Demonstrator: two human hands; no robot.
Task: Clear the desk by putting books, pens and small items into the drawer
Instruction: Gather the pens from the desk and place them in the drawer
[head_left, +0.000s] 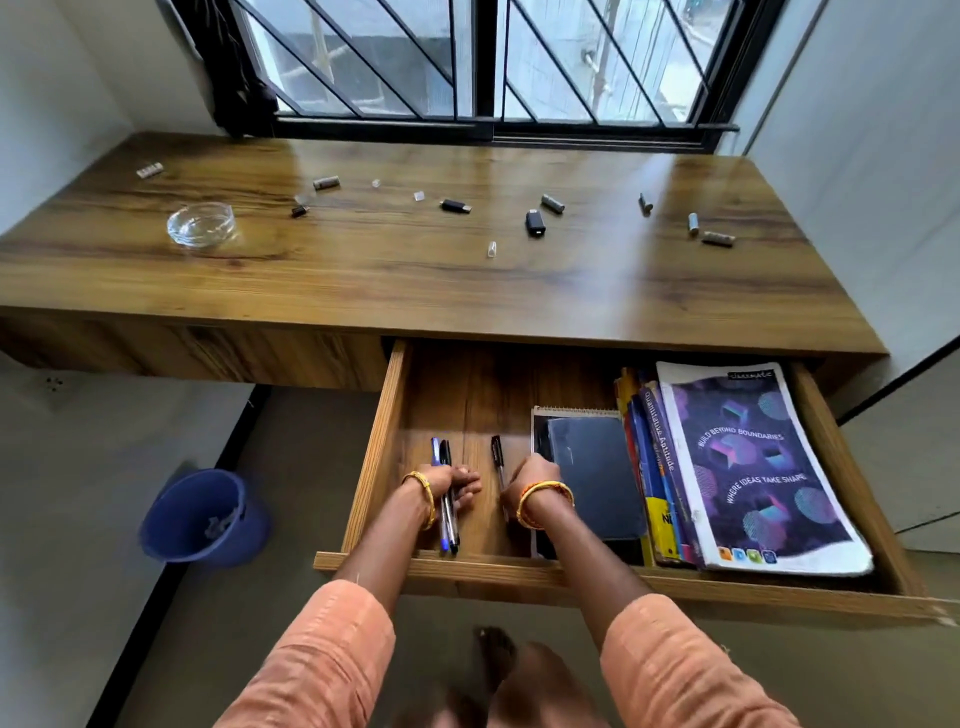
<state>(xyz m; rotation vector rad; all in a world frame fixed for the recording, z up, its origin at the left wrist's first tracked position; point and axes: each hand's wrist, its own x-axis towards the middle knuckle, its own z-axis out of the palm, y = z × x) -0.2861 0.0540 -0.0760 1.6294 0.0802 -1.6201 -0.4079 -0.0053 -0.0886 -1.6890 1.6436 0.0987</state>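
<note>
Down inside the pulled-out wooden drawer, both hands busy. Left hand with fingers curled round a bunch of blue and black pens, tips poking out past the wrist toward the drawer front. Right hand low on the drawer floor just beside a single black pen, fingers bent over but hidden from this angle, so can't tell if gripping it. Yellow bangles on both wrists, orange sleeves.

Right half of the drawer: dark blue notebook lying on a spiral pad, then a few books on edge, then a purple-covered exercise book on top at the far right.

Up on the wood-grain desk: clear glass ashtray at left, small batteries, black USB sticks and clear caps scattered about, well apart.

Blue plastic bucket on the floor at left.
</note>
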